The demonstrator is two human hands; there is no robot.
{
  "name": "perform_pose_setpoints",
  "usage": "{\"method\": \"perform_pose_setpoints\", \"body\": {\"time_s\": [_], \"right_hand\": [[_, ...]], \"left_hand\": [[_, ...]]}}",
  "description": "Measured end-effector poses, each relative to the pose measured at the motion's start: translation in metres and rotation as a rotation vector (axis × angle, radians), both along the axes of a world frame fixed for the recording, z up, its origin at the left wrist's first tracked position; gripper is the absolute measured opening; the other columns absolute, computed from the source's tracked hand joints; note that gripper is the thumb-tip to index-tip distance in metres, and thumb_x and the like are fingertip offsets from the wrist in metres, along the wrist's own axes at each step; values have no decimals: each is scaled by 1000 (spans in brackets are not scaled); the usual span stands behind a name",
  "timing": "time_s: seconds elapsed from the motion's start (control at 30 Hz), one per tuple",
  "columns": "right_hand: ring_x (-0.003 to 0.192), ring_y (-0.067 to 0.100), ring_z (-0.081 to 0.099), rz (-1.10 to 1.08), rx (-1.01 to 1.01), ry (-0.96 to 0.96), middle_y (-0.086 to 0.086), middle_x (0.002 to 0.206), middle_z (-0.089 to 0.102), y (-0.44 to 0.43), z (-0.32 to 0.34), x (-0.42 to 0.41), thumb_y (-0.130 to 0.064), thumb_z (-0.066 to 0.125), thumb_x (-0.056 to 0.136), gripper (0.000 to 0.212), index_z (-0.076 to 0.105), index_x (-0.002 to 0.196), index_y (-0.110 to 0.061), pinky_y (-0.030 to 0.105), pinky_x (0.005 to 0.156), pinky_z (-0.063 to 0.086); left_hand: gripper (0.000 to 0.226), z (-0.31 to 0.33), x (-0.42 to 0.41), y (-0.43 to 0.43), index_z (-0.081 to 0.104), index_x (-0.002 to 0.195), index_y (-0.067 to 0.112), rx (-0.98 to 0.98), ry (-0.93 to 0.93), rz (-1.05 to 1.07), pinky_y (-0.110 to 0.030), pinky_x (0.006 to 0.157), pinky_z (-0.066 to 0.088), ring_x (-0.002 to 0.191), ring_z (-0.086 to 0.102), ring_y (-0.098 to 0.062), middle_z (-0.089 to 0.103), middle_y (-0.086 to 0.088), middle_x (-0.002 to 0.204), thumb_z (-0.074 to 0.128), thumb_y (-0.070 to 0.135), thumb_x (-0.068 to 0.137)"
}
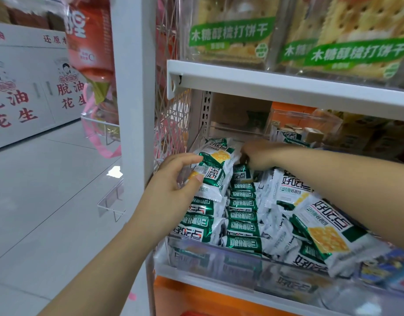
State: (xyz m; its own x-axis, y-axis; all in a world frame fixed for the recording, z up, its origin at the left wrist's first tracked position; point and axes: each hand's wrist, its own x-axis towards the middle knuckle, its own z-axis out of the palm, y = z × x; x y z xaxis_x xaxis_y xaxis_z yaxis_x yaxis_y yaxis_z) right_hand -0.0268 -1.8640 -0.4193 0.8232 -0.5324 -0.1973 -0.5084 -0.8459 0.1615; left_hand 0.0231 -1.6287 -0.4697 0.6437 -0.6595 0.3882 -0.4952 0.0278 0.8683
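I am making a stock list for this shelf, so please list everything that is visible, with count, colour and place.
clear bin: one, transparent, under the white shelf board
held packets: about three, green and white, back left of bin
cracker packets: many, green and white, in the bin
soda cracker packs: at least three, yellow with green band, on the shelf board
cartons: several, white with red letters, far left
hanging bag: one, red, upper left
cube snacks: several, brown, in clear box at right
left hand: one, grips the held packets
right hand: one, reaches into the bin's back; grip unclear
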Motion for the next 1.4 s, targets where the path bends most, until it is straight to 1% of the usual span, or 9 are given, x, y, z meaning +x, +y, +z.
{"method": "perform_pose_setpoints", "body": {"time_s": [0.13, 0.37, 0.53, 0.63, 0.73, 0.87, 1.1, 1.23, 1.4], "right_hand": [[104, 22, 59, 65, 24, -249, 9, 119, 60, -4, 17, -1, 4, 49, 91, 29, 63, 114, -7, 25, 84, 46], [100, 25, 55, 94, -219, -512, 8, 114, 58, 0, 33, -23, 3, 48, 91, 32, 64, 110, -16, 30, 81, 42], [92, 30, 58, -50, -165, -695, 11, 120, 61, 22, 45, -57, -12, 40, 98, 29, 62, 116, -18, 30, 72, 41], [80, 24, 59, -9, -125, -871, 12, 107, 67, 48, 43, -84, -6, 46, 94, 28, 66, 113, -12, 29, 74, 45], [71, 12, 54, 60, -54, -1001, 9, 91, 67, 80, 38, -111, 0, 53, 90, 25, 71, 106, -7, 16, 67, 35], [68, 6, 50, 183, 18, -1071, -4, 78, 52, 121, 45, -145, 0, 63, 86, 17, 73, 96, -9, 6, 69, 38], [79, 3, 61, 121, 589, -1162, -6, 90, 66, 168, 52, -224, -9, 69, 83, 28, 64, 90, -36, 13, 74, 49], [76, 1, 64, -15, 926, -1136, -10, 84, 70, 179, 24, -264, -5, 72, 77, 27, 64, 93, -26, 16, 71, 52], [61, 0, 57, -72, 895, -1219, -13, 67, 67, 188, -6, -302, -2, 71, 77, 22, 64, 79, -22, 13, 61, 46]], "left_hand": [[26, 0, 1, 0, 60, 113, 34, 2, -4, -5, 3, 87, 30, 103, 40, 30, 52, 21, 127, 59, 18, 93], [26, 6, -5, 2, 59, 116, 27, 26, -35, -9, 10, 75, 28, 93, 37, 37, 51, 15, 125, 58, 15, 93], [29, 21, -18, 9, 58, 121, 27, 77, -184, 31, 12, 73, 24, 84, 37, 36, 47, 14, 124, 56, 16, 94], [31, 33, -30, 12, 57, 121, 33, 103, -272, 39, 9, 80, 24, 92, 45, 19, 45, 16, 126, 57, 18, 94], [40, 47, -45, 16, 51, 130, 30, 146, -347, 37, -12, 101, 26, 124, 40, -3, 43, 17, 129, 59, 20, 92], [53, 62, -72, 28, 45, 136, 33, 152, -400, -1, -19, 102, 30, 121, 39, 0, 44, 16, 135, 66, 30, 88], [21, 70, -131, 60, 64, 97, 36, 48, -11, -231, -13, 75, 49, 85, 63, 2, 71, 14, 93, 68, 19, 86], [17, 54, -163, 71, 68, 97, 24, 46, 191, -392, -12, 68, 47, 77, 63, -2, 72, 11, 82, 65, 11, 86], [13, 28, -194, 67, 68, 79, 10, 136, 267, -443, -11, 64, 44, 63, 58, -4, 65, 7, 63, 67, 23, 81]]}}
